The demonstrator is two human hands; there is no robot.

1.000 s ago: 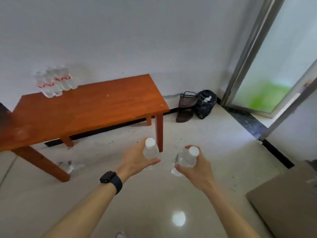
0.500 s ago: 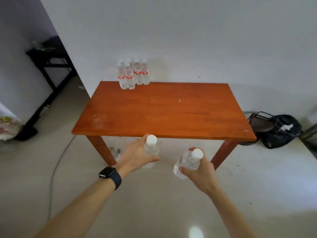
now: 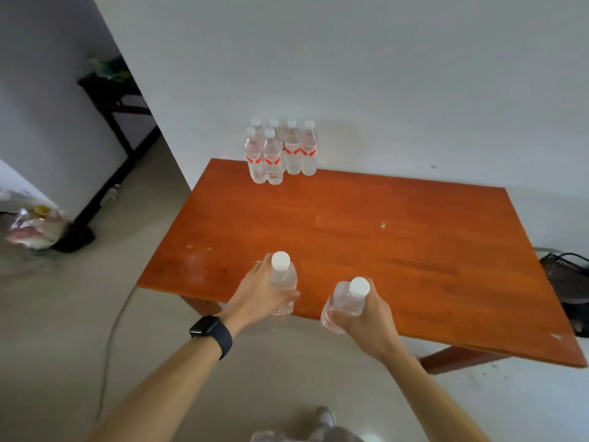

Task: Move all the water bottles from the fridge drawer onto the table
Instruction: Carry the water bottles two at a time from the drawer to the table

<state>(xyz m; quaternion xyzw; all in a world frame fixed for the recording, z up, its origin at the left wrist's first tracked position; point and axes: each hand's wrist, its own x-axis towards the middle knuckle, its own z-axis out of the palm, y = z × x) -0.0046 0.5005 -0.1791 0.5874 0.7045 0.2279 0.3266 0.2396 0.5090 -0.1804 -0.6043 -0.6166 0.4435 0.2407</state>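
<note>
Our left hand (image 3: 261, 291) has its fingers clamped on one water bottle (image 3: 282, 287), our right hand (image 3: 366, 317) on another (image 3: 345, 301), over the table (image 3: 414, 250) at 6 o'clock; six bottles (image 3: 280, 151) stand at 11.

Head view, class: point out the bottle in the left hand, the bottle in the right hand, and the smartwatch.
Left-hand bottle (image 3: 283, 279): head view, on its clear shoulder below the cap.
Right-hand bottle (image 3: 345, 301): head view, on its clear upper body.
Smartwatch (image 3: 204, 325): head view, on its dark screen.
</note>
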